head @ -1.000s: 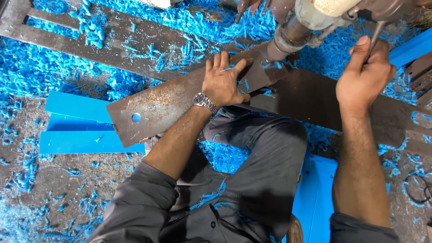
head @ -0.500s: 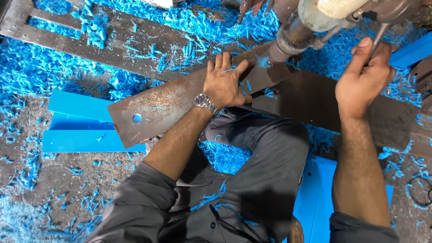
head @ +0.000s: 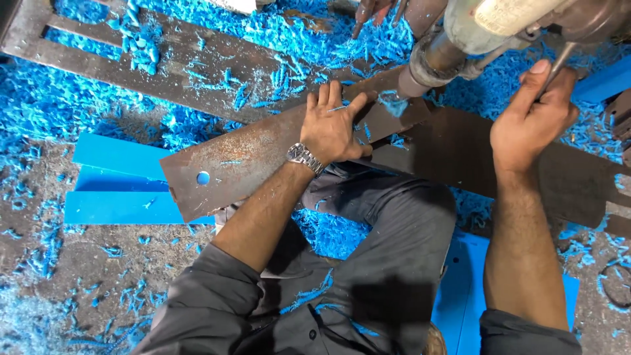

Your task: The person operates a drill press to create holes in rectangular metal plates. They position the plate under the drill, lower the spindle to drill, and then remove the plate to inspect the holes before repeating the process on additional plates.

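- Plate [head: 263, 158], rusty steel, lies flat across the floor under the drill spindle [head: 434, 62]; stiff and heavy by my judgement; best pinned mid-length.
- Left hand [head: 332, 128] presses it, fingers spread flat.
- Right hand [head: 532, 121] clenched round the feed lever [head: 559, 66].

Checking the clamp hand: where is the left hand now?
Head view, centre: the left hand lies flat on the rusty plate, just left of the drill.

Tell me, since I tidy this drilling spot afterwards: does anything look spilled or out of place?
Yes. Blue shavings lie strewn all over the floor and heaped on the rusty frame. Some sit on the brown plate under the left hand, near the drill. The right hand grips a lever.
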